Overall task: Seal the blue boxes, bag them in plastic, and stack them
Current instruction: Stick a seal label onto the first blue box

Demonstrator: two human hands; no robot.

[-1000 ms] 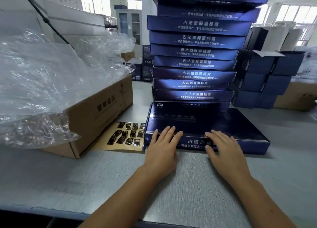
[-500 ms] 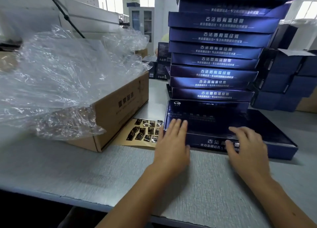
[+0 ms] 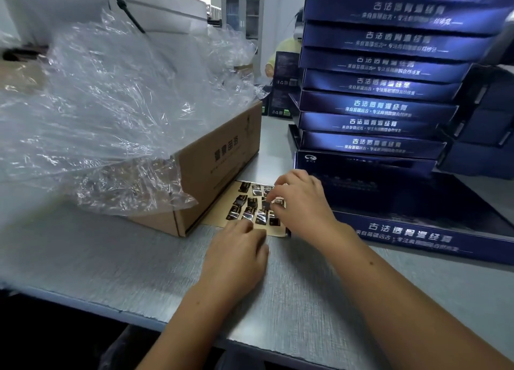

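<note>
R hand [image 3: 303, 202] is over the sticker sheet [image 3: 222, 206], fingers curled, thumb + forefinger tips pinching one dark shiny sticker [image 3: 279, 201] near the sheet's right edge. Can't tell if the sticker is lifted off the backing or not.

L hand [image 3: 236, 255] lies palm down on the grey table [image 3: 125, 258], fingers fairly straight and grasping nothing, tips pressing the near edge of the sheet.

The sheet is tan backing w/ rows of small dark stickers. It lies flat on the table btwn the cardboard carton [image 3: 217, 163] on the left and the blue box [image 3: 403, 197] on the right, touching or just beside both.

The blue box lies flat, lid down, white print along its front side. It is just right of the R hand; neither hand touches it.

Directly behind it stands a tall stack of blue boxes [image 3: 372, 105], same print facing the camera, slightly uneven, top out of frame.

A heap of crumpled clear plastic bags [image 3: 111, 99] sits on + spills over the carton's near end.

Far right, behind the stack: more dark boxes [image 3: 484, 124], piled. Background: person in a yellow top [image 3: 283, 49], partly hidden by the stack, + a glass-door cabinet [image 3: 243, 10].
</note>
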